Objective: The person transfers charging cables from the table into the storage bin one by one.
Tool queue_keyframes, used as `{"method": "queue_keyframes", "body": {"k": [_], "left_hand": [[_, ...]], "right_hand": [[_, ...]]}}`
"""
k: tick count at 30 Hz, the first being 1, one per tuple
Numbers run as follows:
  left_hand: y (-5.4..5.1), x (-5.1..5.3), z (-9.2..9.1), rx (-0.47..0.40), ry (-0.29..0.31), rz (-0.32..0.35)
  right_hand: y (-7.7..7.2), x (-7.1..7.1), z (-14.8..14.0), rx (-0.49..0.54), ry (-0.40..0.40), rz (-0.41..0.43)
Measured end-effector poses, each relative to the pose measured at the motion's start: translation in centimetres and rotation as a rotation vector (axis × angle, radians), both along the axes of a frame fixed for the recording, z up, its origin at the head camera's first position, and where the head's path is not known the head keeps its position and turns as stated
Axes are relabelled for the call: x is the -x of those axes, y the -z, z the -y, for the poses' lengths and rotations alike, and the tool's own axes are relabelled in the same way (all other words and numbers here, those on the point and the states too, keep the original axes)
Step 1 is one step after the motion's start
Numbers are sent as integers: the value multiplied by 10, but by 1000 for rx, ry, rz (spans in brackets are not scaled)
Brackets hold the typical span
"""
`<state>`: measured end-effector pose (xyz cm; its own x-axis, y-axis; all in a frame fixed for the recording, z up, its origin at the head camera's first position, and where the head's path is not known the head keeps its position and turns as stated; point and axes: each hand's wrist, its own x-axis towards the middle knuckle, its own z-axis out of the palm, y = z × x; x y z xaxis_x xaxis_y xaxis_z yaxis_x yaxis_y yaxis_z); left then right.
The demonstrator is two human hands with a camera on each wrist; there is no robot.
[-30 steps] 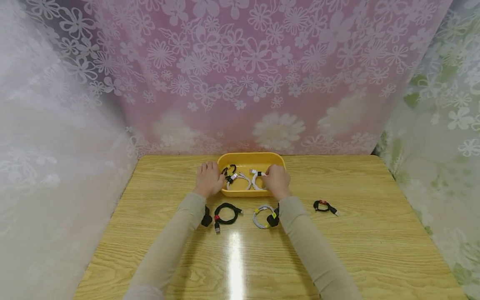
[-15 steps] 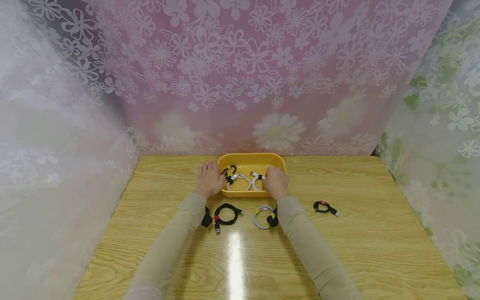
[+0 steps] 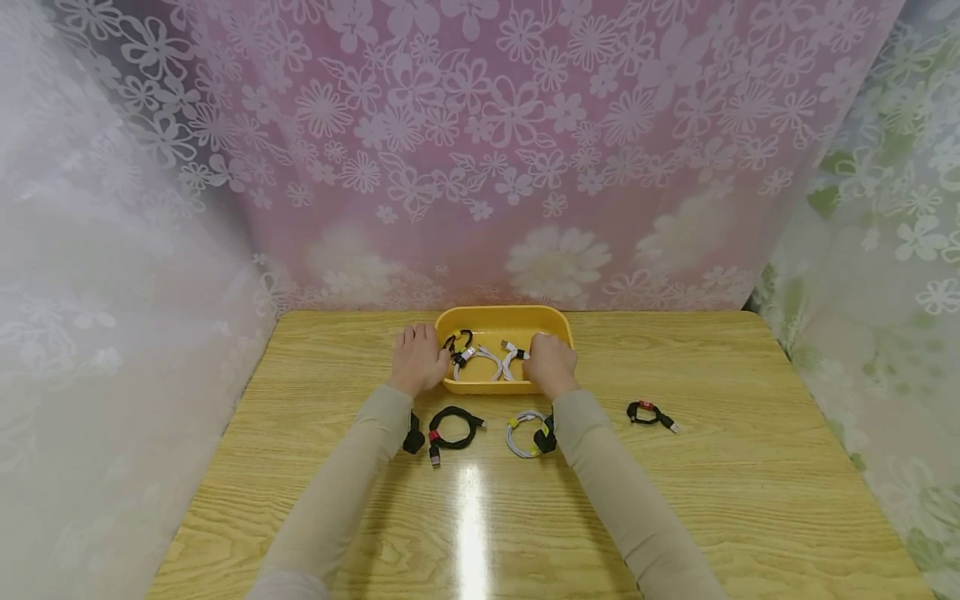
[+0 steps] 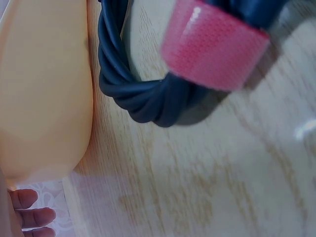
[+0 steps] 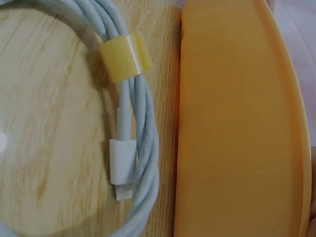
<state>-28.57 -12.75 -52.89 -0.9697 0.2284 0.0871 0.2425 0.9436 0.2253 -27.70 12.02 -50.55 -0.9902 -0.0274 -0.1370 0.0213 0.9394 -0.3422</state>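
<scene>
A yellow plastic bin (image 3: pixel 502 387) stands at the back middle of the table. My left hand (image 3: pixel 418 360) rests at its left side, fingers extended forward and the thumb at the rim. My right hand (image 3: pixel 552 367) reaches into the bin's right part with curled fingers, at a coiled white USB cable (image 3: pixel 512 363) with a black strap. The fingertips are hidden, but they appear to pinch this cable. Left of it in the bin lie another coiled white cable (image 3: pixel 491 360) and a small black cable (image 3: pixel 467 337). In the left wrist view some left fingers (image 4: pixel 37 216) show past the bin's corner.
In front of the bin lie a coiled black USB cable (image 3: pixel 452 427) with a red strap and a pale cable (image 3: pixel 517 437) with yellow straps. A small black cable (image 3: pixel 647 412) with a red strap lies to the right. A floral curtain (image 3: pixel 480 167) hangs behind the table.
My right hand has shifted slightly left and toward me inside the bin, and the white cable's plug has turned a little with it. The left hand has stayed in place.
</scene>
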Motion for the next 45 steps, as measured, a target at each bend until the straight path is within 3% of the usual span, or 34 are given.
{"method": "queue_keyframes", "body": {"k": [9,17,23,30,38,45], "left_hand": [[0,-1,0,-3,5,2],[0,0,1,-2,4,9],[0,1,1,6,-3,25],[-3,2,0,10,-14,44],[-2,1,0,4,-1,27],[-1,0,0,-3,1,11]], "right_hand": [[3,1,-1,13,4,-4],[4,1,-2,79,5,-73],[-8,-3,-4,193,20,-73],[-22,-7,-13,301,-17,-82],[-31,-21,-22,397,-12,-101],[-40,-42,-29,443,-22,-145]]}}
